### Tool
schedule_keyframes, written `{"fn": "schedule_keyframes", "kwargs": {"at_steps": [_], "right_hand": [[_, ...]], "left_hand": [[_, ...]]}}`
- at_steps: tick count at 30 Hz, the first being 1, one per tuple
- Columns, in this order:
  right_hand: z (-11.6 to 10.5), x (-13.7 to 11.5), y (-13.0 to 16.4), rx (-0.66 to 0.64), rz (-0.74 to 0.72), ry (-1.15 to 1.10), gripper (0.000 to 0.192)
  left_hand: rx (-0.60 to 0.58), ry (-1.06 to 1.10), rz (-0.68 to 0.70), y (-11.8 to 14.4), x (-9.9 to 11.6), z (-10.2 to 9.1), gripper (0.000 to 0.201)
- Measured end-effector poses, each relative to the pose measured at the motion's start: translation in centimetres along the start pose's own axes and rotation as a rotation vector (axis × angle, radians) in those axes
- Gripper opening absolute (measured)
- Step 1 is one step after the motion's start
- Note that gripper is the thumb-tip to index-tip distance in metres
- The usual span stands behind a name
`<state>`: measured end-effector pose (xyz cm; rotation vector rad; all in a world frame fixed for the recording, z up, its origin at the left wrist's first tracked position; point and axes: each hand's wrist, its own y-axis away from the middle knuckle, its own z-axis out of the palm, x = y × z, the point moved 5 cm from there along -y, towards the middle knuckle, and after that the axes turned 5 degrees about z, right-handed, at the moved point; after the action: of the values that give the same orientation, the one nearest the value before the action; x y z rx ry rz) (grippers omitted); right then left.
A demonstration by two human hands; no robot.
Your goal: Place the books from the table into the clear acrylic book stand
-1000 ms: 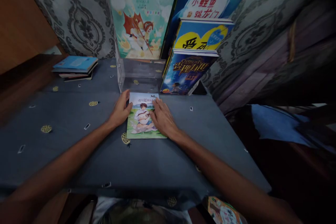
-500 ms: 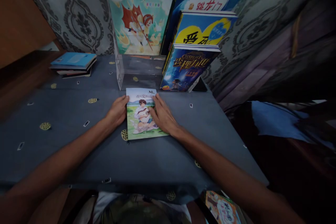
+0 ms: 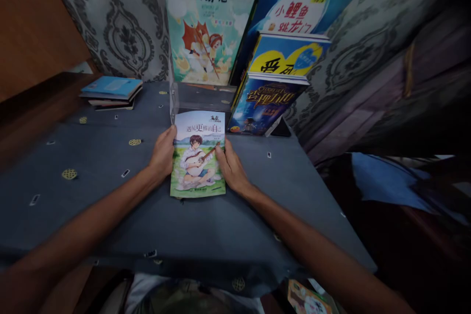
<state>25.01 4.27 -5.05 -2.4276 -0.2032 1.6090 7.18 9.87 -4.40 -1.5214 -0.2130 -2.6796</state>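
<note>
A: What is lying on the blue-grey tablecloth (image 3: 91, 171)?
B: The guitar-boy book (image 3: 197, 155), sitting centre; the left hand (image 3: 162, 154) is gripping its nine o'clock edge, the right hand (image 3: 231, 168) its three o'clock edge.

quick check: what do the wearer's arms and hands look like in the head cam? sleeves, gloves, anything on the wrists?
Both forearms are bare right down to the frame's bottom edge, with no sleeve in view. The left hand and right hand wear no gloves. No watch, band or ring shows on either wrist or the visible fingers, though the picture is dim and somewhat soft.
</note>
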Motion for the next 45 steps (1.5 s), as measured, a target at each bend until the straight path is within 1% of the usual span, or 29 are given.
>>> {"fn": "schedule_keyframes", "kwargs": {"at_steps": [2, 5, 7, 10, 13, 15, 16, 19, 22, 28, 33, 37, 41, 45], "right_hand": [[-0.1, -0.4, -0.2, -0.016, -0.004, -0.070, 0.046], [-0.5, -1.4, -0.2, -0.037, -0.051, -0.128, 0.038], [-1.2, -2.5, -0.1, -0.034, -0.107, -0.118, 0.034], [-2.4, -4.0, 0.4, -0.001, -0.184, -0.024, 0.027], [-3.2, -4.8, 1.0, 0.058, -0.276, 0.077, 0.021], [-3.1, -4.7, 1.2, 0.084, -0.312, 0.123, 0.018], [-3.0, -4.4, 1.2, 0.095, -0.303, 0.138, 0.017], [-2.6, -3.6, 1.2, 0.131, -0.236, 0.155, 0.015], [-2.4, -3.3, 1.5, 0.154, -0.222, 0.157, 0.016], [-2.1, -3.3, 1.9, 0.148, -0.223, 0.101, 0.017], [-2.1, -3.2, 2.0, 0.150, -0.195, 0.100, 0.021], [-2.3, -3.5, 2.0, 0.153, -0.186, 0.098, 0.021], [-2.4, -3.6, 1.9, 0.167, -0.172, 0.104, 0.022], [-2.5, -3.7, 1.8, 0.149, -0.173, 0.089, 0.023]], "left_hand": [[-0.005, -0.012, 0.046, 0.3, 0.7, 0.3, 0.024], [0.034, -0.067, 0.115, 0.9, 1.9, 0.6, 0.031], [0.065, -0.132, 0.180, 1.5, 3.0, 0.8, 0.036], [0.071, -0.240, 0.309, 2.4, 4.9, 1.0, 0.042], [0.039, -0.292, 0.437, 3.1, 6.2, 0.8, 0.050], [-0.011, -0.296, 0.501, 3.3, 6.4, 0.6, 0.049], [-0.049, -0.303, 0.512, 3.3, 6.2, 0.5, 0.048], [-0.142, -0.335, 0.466, 2.9, 4.7, 0.3, 0.047], [-0.202, -0.332, 0.402, 2.6, 3.2, 0.0, 0.050], [-0.147, -0.361, 0.320, 2.0, 1.8, -1.1, 0.058], [-0.088, -0.409, 0.326, 1.5, 1.2, -1.7, 0.058], [-0.093, -0.403, 0.277, 1.2, 0.5, -1.9, 0.060], [-0.105, -0.401, 0.275, 1.0, 0.3, -2.0, 0.060], [-0.121, -0.376, 0.246, 0.7, 0.0, -2.0, 0.059]]}}
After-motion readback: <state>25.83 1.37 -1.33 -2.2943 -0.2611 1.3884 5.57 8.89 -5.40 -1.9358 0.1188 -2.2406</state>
